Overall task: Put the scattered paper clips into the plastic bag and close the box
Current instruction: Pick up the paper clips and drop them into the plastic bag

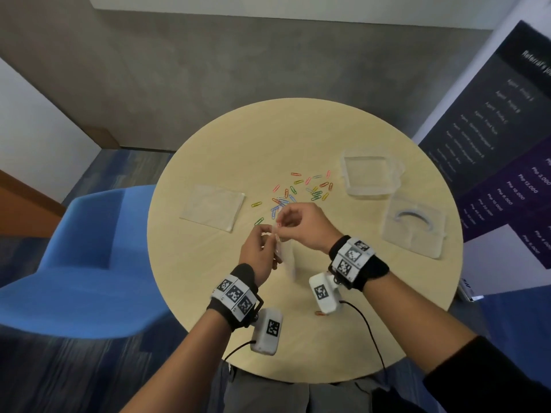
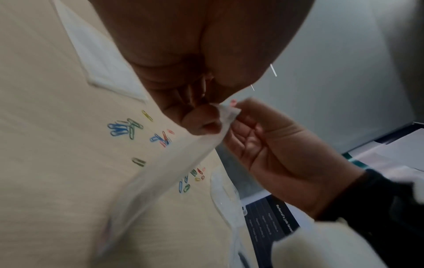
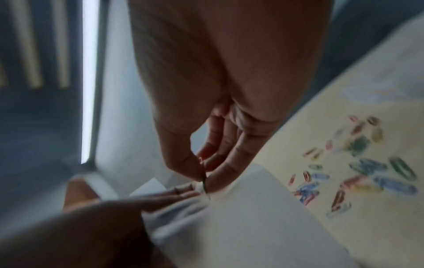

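Head view shows both hands raised just above the round desk [image 1: 343, 338] at the frame's centre: the left hand [image 1: 258, 251] pinches the top edge of a clear plastic bag [image 1: 284, 257] that hangs below it, while the right hand [image 1: 301, 223] pinches a red paper clip [image 1: 278, 224] at the bag's mouth, thumb against forefinger, other fingers loosely curled. Scattered paper clips [image 1: 301, 189] lie just beyond the hands. Right of them sits the clear box [image 1: 371, 175], open and holding nothing visible, its lid [image 1: 414, 226] nearer the lower right. A second flat bag [image 1: 213, 205] lies at the left.
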### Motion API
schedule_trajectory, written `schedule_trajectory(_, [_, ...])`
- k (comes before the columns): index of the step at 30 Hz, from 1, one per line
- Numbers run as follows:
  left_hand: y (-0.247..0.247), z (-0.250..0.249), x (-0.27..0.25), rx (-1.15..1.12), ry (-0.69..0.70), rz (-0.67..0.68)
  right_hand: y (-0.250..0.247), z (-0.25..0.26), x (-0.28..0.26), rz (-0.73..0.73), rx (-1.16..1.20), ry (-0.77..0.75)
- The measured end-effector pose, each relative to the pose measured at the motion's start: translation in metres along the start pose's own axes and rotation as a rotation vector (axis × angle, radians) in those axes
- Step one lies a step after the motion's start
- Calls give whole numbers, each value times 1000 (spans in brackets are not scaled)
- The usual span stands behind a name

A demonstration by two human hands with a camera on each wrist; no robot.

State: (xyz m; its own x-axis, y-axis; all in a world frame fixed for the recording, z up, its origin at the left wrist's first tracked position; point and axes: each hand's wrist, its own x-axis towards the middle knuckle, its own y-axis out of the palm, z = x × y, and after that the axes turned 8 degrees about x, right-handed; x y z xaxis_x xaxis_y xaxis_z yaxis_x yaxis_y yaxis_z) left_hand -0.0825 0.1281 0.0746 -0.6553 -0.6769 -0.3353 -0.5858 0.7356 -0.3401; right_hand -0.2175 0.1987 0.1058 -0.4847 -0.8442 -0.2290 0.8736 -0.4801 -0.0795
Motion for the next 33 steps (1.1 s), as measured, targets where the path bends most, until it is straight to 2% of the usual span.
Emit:
schedule_trajectory(2, [-8, 1, -2, -27, -3, -26, 7, -4, 3, -18, -192, -63])
schedule_trajectory(5, [-26, 6, -4, -18, 6, -59, 26, -2, 5, 23, -271, -134])
schedule_trajectory(9, [-60, 14, -1, -17, -2, -157, 43, 11, 19, 194, -42, -92])
schedule_trajectory(10, [-70, 16, -1, -9, -12, -182, 43, 11, 27, 199, 29, -71])
schedule_trajectory(12, [-89, 19, 1, 15, -34, -226, 40, 3, 48, 106, 81, -57])
schedule_trajectory(13, [-98, 21, 3, 22, -41, -243, 38, -5, 60, 37, 32, -62])
schedule_trajectory(15, [-112, 25, 5, 31, -47, -271, 33, -25, 88, -56, -253, -87])
schedule_trajectory(16, [-117, 27, 7, 38, -48, -284, 32, -35, 100, -43, -433, -92])
schedule_trajectory(18, [-124, 32, 11, 56, -60, -295, 35, -54, 120, 84, -705, -21])
schedule_trajectory(20, [-126, 35, 12, 66, -73, -285, 44, -72, 130, 201, -919, 26])
schedule_trajectory(22, [-126, 37, 14, 73, -85, -278, 55, -85, 131, 229, -1073, 9])
schedule_trajectory(27, [-134, 46, 16, 87, -111, -353, 93, -89, 108, 144, -1025, 11])
schedule_trajectory(33, [-156, 47, 11, 87, -103, -422, 125, -102, 93, 214, -1105, -125])
